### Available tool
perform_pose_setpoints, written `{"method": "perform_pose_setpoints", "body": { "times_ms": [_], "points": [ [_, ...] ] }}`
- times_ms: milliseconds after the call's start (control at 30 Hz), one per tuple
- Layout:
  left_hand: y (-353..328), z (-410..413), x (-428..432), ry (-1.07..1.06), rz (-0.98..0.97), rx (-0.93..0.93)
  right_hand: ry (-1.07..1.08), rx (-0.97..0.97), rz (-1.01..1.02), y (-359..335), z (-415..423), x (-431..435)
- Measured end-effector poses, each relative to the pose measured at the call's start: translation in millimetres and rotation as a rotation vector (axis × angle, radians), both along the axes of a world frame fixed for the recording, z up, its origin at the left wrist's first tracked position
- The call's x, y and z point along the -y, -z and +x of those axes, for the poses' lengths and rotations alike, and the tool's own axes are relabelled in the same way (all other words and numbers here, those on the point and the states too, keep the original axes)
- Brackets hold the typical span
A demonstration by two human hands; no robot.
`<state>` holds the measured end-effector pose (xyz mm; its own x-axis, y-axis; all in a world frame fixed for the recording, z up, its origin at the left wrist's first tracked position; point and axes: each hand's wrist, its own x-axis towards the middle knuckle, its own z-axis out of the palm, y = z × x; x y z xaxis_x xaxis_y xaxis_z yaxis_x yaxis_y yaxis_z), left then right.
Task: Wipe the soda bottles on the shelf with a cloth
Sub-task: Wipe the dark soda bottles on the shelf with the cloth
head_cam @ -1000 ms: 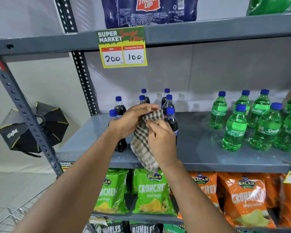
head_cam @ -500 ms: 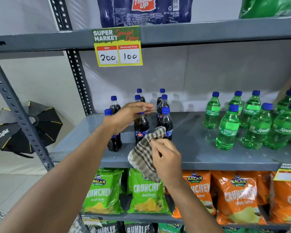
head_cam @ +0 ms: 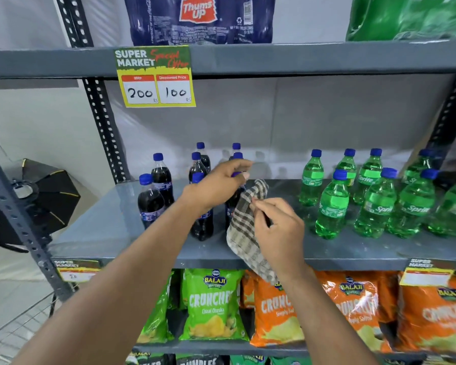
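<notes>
Several dark cola bottles [head_cam: 150, 204] with blue caps stand at the left of the grey metal shelf [head_cam: 111, 233]. My left hand [head_cam: 216, 187] reaches over them, with thumb and fingers closed around the cap and neck of the front right cola bottle [head_cam: 230, 206]. My right hand [head_cam: 279, 229] pinches a brown and white checked cloth [head_cam: 244, 222] and holds it against that bottle's right side, hiding most of its body. The cloth's lower end hangs over the shelf's front edge. Several green Sprite bottles [head_cam: 332, 206] stand at the right.
An upper shelf [head_cam: 300, 57] with a yellow price tag [head_cam: 156, 77] and large wrapped soda packs lies overhead. Green and orange crisp bags [head_cam: 211, 304] fill the shelf below. A perforated upright [head_cam: 16, 206] stands at the left, with a black folded softbox [head_cam: 45, 196] behind it.
My left hand has shifted right from the middle cola bottle to the top of the front right one. My right hand has lifted the cloth up against that bottle.
</notes>
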<state>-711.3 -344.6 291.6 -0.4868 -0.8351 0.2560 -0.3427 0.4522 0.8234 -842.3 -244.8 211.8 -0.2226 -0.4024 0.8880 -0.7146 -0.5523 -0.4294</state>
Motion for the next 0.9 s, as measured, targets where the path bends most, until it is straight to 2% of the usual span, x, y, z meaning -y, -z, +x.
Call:
{"method": "perform_pose_setpoints", "body": {
  "times_ms": [267,567,767,900],
  "points": [
    [0.6,6.3,-2.4,0.135,0.187,-0.242,0.045,-0.112,0.054,-1.6,14.3,21.3],
    [10.9,-2.9,-4.8,0.060,0.157,-0.260,0.065,-0.115,0.030,22.2,12.5,27.9],
    [11.9,-5.1,-8.2,0.057,0.144,-0.269,-0.039,-0.073,0.144,58.7,7.7,24.1],
    [11.3,-4.7,-8.7,0.058,0.153,-0.278,-0.056,-0.040,0.132,43.8,8.1,25.6]
  ]
}}
